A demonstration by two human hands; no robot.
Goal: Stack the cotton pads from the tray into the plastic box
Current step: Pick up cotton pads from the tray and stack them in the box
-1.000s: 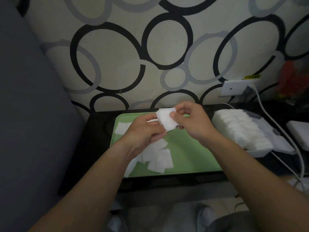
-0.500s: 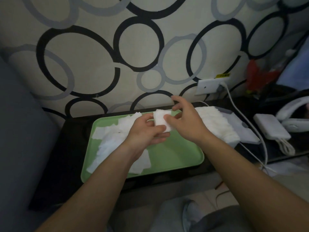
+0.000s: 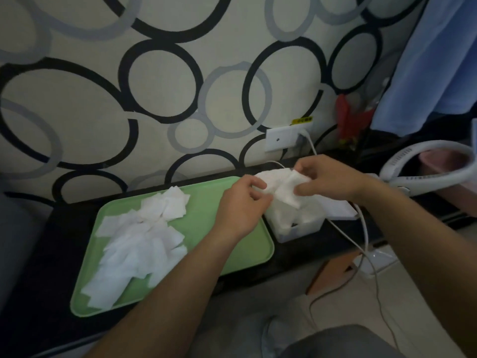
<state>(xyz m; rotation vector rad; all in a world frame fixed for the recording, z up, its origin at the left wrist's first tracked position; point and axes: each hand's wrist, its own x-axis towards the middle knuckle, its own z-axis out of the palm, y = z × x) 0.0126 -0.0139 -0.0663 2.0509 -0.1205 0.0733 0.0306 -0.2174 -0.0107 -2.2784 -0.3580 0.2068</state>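
dark ledge (image 3: 304, 251): box (image 3: 299, 228) beside tray (image 3: 269, 250) edge; hands (image 3: 240, 205) (image 3: 327, 180) seemingly pinch pads (image 3: 281, 189).

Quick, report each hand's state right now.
Left hand: pinching the left edge of the cotton pads over the plastic box.
Right hand: pinching the same cotton pads.

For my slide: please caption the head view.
Left hand and right hand hold cotton pads over the plastic box beside the green tray.

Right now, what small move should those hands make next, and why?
Probably lower the cotton pads onto the stack in the plastic box, then release: left hand and right hand hold them above it, while loose pads wait on the green tray.
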